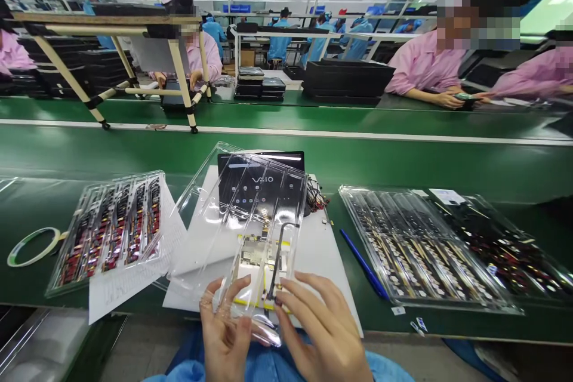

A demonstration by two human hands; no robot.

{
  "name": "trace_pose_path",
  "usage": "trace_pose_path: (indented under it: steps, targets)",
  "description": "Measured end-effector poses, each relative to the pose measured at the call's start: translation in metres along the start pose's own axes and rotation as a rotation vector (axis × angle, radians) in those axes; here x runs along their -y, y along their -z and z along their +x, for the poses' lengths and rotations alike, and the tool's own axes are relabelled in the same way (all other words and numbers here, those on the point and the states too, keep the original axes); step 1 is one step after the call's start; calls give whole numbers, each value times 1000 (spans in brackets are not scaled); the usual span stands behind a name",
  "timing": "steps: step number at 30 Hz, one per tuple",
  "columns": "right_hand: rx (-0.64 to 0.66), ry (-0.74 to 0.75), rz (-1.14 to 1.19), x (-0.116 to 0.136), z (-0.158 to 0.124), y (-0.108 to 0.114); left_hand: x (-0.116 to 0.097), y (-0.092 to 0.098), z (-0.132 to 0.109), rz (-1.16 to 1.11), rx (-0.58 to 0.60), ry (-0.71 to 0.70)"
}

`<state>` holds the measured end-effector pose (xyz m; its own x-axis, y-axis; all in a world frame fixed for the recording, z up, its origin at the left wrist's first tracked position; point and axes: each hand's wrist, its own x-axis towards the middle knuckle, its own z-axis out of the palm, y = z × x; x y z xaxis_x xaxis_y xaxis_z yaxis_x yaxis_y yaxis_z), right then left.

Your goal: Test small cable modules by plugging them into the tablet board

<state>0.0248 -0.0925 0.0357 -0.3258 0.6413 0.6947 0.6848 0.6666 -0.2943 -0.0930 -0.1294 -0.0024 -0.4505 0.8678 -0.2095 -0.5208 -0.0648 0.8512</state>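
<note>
Head view looks down at the left hand (225, 328) and right hand (324, 325), fingers spread, holding the near end of a clear plastic tray (250, 221) from both sides. The tray lies tilted across a white sheet (316, 262) on the green table (286, 158). Through the plastic show a circuit board (256, 253) with yellow tape and a black cable (278, 256). Beyond it sits a black VAIO laptop lid (262, 176), with a bundle of wires (317, 196) just beside it. To the left, a plastic parts tray (107, 233) rests partly on a sheet of paper (128, 286), near a roll of tape (33, 246). To the right lie a blue pen (363, 262) and two more parts trays (421, 245). Across the line, co-workers (425, 65) in pink sit at work.
</note>
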Motion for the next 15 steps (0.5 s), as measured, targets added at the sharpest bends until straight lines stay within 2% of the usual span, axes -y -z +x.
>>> trace_pose_path:
  steps: [7, 10, 15]
  targets:
    - [103, 87, -57, 11, -10, 6, -1, 2, -1, -33, 21, 20]
    - [89, 121, -95, 11, -10, 11, -3, 2, -2, -24, 31, 23]
    - [71, 48, -17, 5, -15, 14, -3, 1, -2, -35, 30, 24]
